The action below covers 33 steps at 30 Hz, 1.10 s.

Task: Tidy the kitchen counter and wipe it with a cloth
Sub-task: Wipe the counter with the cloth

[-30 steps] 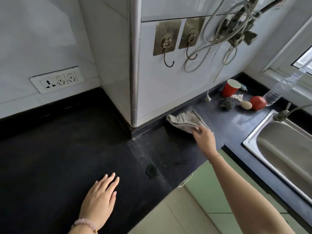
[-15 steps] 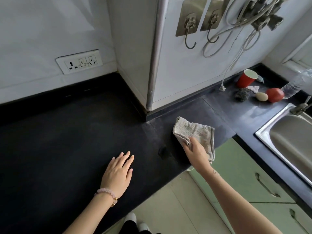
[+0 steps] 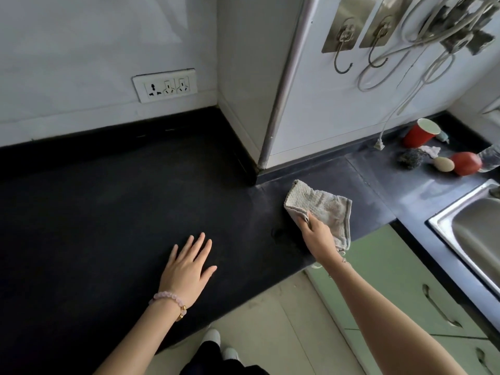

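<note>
Centre-right of the head view, the right hand [image 3: 318,236] is pinching the near fold of the grey-white waffle-weave cloth [image 3: 322,205] and pressing it onto the black stone counter [image 3: 108,212]. At lower centre the left hand [image 3: 186,266] is resting flat, fingers spread. Wiping looks under way, and the next stroke is probably calling for a sweep left over open counter. The cloth's lower corner is overhanging the front edge, with the steel sink [image 3: 465,226] and red paper cup [image 3: 419,132] sitting far right.

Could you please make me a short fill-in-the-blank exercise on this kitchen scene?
1. The right hand grips a grey ____ on the black counter.
2. The left hand, palm down on the counter, wears a beaded ____ at the wrist.
3. The cup by the wall is ____.
Missing words: cloth; bracelet; red.
</note>
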{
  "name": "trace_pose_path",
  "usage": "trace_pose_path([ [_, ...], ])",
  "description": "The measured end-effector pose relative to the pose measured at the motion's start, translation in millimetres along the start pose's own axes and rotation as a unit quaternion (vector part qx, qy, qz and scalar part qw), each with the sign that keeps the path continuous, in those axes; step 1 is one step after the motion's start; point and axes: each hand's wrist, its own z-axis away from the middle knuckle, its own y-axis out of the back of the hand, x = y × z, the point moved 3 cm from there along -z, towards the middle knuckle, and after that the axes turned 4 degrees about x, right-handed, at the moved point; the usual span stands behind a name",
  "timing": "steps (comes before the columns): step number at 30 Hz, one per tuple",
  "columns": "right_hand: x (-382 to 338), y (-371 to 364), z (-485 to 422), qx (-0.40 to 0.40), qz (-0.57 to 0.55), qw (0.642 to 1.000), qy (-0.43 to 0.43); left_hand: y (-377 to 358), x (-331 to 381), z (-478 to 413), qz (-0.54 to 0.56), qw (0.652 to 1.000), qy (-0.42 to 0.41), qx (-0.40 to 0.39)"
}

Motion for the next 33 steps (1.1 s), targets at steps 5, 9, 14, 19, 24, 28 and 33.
trace_pose_path([
  [5,-14.6,-14.2,7.6,-0.052,0.024,0.998,0.035,1.3,4.5,-0.6,0.046,0.999,0.008,-0.005],
  [9,-10.2,-15.1,26.9,-0.082,0.015,0.995,0.05,4.2,4.6,0.8,0.054,0.998,0.017,-0.03],
  [14,4.3,-14.6,37.6,-0.092,-0.058,0.994,-0.014,4.4,3.0,0.7,0.065,0.997,0.018,-0.042],
  [19,-4.9,-10.8,22.6,-0.051,-0.087,0.993,-0.054,4.6,0.9,-0.5,0.075,0.996,0.016,-0.048],
  [24,-15.7,-11.8,4.0,-0.055,-0.076,0.994,-0.054,3.1,-1.6,-1.3,0.073,0.996,0.012,-0.052],
  [28,-22.8,-18.2,22.9,-0.096,-0.061,0.993,-0.011,3.4,-2.1,-2.2,0.064,0.996,0.011,-0.066],
  [33,2.6,-15.8,44.2,-0.121,-0.003,0.991,0.056,7.2,-0.4,-3.3,0.06,0.995,0.013,-0.076],
])
